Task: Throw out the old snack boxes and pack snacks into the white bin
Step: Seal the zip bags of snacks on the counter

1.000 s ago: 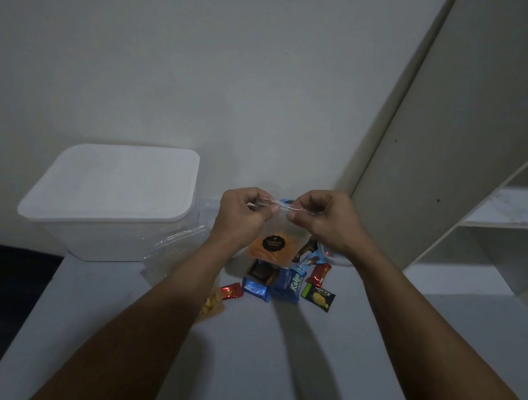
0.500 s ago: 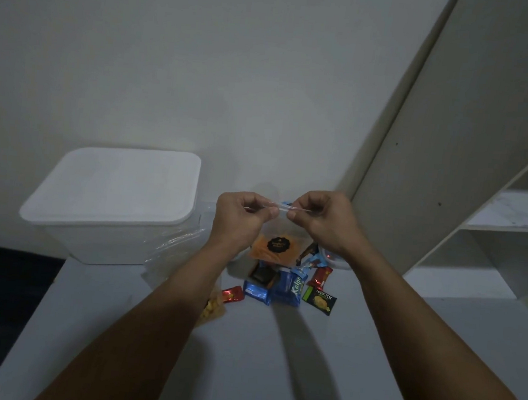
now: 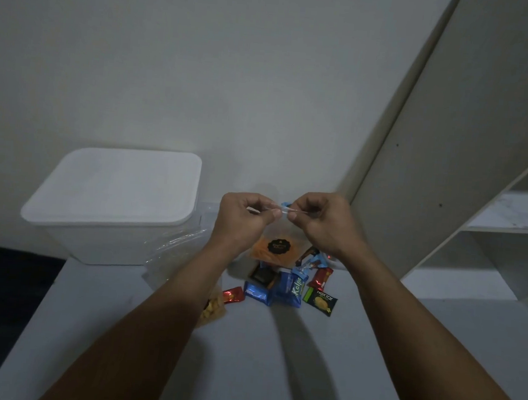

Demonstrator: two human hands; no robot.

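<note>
A clear snack bag with orange contents and a black label hangs above the table. My left hand and my right hand both pinch its top edge, fingertips almost touching. Under it lies a pile of wrapped snacks: blue packets, a green packet, red wrappers and a dark square one. The white bin stands at the back left with its lid on.
A crumpled clear plastic bag lies between the bin and the snacks. A small bag of yellow snacks sits partly under my left forearm. A white shelf unit rises at the right. The table's left edge drops to a dark floor.
My fingertips have drawn closer together along the bag's top edge. The bag still hangs in about the same place over the pile.
</note>
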